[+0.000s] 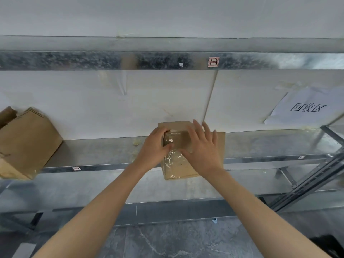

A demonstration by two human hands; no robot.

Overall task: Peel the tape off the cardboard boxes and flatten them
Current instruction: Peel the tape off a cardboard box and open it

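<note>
Bare forearms up from the bottom edge, both reaching to a metal shelf [93, 151]. Left hand [156, 146] curled round the upper left corner of a small cardboard box [183, 141], fingers hooked over the far edge, thumb bent onto the near face beside the clear tape [173, 159]. Right hand [201, 151] laid flat against the box's right side, fingers [206, 130] straight and spread, gripping nothing, thumb pressed across the front at the tape's wrinkled stretch. Box at the shelf's front rail, lower end hanging past it; impossible to tell whether resting on the shelf or carried wholly by the hands. Just behind it, a flat brown cardboard piece [220, 146]. Well apart on the left, a larger cardboard box [28, 142], flaps up; on the wall at right, a paper sign [307, 107].

Step in hand, by the look of it: finding a start on the tape. To do it well: hold the left grip firm on the corner to stop any twisting; work the right thumbnail under a loose, crinkled end rather than the smooth middle; pull low and back along the seam, slowly, to bring the strip away whole and spare the cardboard's skin. Likely snags: thin film tearing into slivers, box slipping off the rail.
</note>
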